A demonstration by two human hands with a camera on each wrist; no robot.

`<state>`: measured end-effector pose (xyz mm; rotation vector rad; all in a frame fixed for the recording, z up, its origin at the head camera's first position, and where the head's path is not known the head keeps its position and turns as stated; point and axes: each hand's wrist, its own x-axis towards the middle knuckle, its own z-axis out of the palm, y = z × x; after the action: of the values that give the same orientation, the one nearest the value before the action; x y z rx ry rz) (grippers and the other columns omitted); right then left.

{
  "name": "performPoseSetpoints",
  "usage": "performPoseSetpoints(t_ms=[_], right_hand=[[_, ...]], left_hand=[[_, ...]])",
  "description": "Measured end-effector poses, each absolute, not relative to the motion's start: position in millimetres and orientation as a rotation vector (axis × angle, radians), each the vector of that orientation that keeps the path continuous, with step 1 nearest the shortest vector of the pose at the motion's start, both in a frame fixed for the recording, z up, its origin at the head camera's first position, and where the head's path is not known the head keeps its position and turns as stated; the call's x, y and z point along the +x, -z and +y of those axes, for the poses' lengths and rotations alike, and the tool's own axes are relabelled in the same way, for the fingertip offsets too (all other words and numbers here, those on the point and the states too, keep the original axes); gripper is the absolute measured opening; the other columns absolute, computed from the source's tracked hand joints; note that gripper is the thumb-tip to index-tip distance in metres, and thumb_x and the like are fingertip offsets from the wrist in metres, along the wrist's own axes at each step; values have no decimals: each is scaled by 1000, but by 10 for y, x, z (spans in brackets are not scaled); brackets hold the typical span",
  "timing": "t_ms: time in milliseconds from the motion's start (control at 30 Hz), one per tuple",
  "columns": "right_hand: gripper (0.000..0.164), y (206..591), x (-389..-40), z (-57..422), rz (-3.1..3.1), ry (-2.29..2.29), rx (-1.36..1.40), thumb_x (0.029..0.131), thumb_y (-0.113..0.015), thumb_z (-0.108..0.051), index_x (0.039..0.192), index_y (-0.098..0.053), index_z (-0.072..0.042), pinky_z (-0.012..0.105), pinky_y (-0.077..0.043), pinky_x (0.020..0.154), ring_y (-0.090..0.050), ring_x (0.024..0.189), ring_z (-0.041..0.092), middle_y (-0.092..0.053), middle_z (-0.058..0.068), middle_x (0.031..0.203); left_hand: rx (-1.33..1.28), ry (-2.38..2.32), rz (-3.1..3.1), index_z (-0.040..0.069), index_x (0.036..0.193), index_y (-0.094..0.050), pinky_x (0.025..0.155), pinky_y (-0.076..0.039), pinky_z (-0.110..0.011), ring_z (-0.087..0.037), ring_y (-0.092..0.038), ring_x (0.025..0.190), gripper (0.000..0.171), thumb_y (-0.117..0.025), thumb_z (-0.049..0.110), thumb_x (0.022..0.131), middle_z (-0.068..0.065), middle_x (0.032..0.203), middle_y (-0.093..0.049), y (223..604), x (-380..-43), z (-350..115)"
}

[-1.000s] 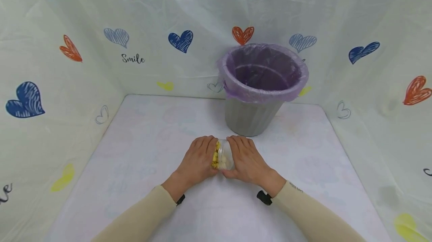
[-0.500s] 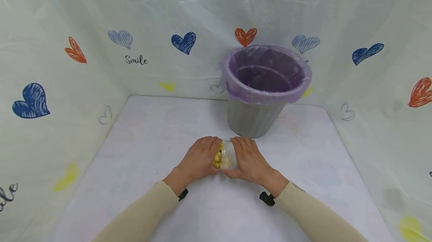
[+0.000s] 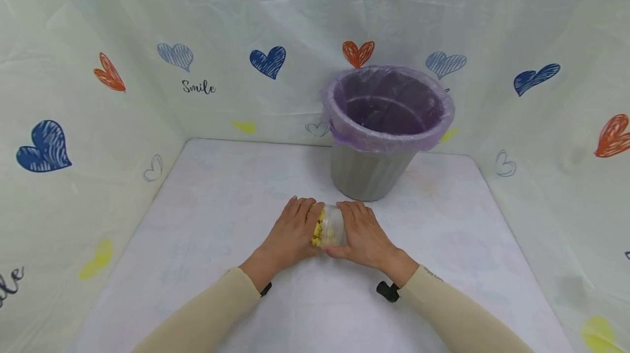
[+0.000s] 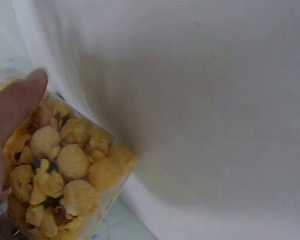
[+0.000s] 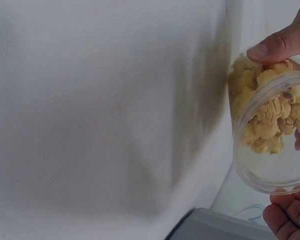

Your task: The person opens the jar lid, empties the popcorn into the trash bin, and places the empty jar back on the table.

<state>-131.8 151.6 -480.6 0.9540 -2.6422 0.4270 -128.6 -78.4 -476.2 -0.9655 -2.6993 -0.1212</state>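
A clear plastic jar of yellow popcorn (image 3: pixel 317 231) lies on its side between the two hands, close over the table in the head view. My left hand (image 3: pixel 287 230) grips the popcorn-filled end, fingers over the far side and thumb on the near side. My right hand (image 3: pixel 364 232) holds the clear round end, its thumb below and its fingers along the top. Round caramel-like pieces fill the jar (image 4: pixel 70 165) in the left wrist view, where a thumb (image 4: pixel 20 102) presses on its side. The right wrist view shows the clear rim (image 5: pixel 240 150) of the round end with popcorn behind it.
A grey bin (image 3: pixel 369 172) with a purple liner bag (image 3: pixel 389 142) stands behind the hands, slightly right, on the white table (image 3: pixel 236 178). A white curtain (image 3: pixel 305 3) printed with hearts surrounds the table at the back and both sides.
The left hand's fingers have spread and shifted their hold a little on the jar. The right hand keeps its place. The whole head view has shifted slightly since the first frame.
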Motion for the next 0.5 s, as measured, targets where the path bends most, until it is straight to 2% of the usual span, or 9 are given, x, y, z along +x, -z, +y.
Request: performPoseSetpoints(t_ms=[100, 233, 500], right_hand=[[103, 4804, -1327, 1497, -2646, -414, 962, 76, -85, -63, 143, -50, 6, 57, -52, 100, -56, 121, 37, -60, 19, 134], [103, 4807, -1345, 1479, -2633, -394, 974, 76, -85, -65, 142, -50, 6, 55, -52, 100, -56, 121, 37, -61, 19, 133], [101, 4828, -1371, 1440, -2538, -348, 1031, 74, -89, -59, 141, -50, 6, 52, -51, 103, -56, 121, 36, -61, 18, 130]], left_hand=[[-962, 93, -2659, 1, 149, -42, 121, -40, -47, -33, -53, 133, 106, -96, 51, 72, -16, 142, -54, 4776, -1305, -797], [-989, 74, -2645, 0, 147, -45, 120, -43, -43, -30, -56, 131, 103, -96, 48, 72, -15, 139, -58, 4744, -1333, -813], [-1030, 85, -2671, -1, 142, -51, 118, -46, -43, -28, -62, 128, 98, -98, 46, 70, -14, 134, -64, 4667, -1380, -826]])
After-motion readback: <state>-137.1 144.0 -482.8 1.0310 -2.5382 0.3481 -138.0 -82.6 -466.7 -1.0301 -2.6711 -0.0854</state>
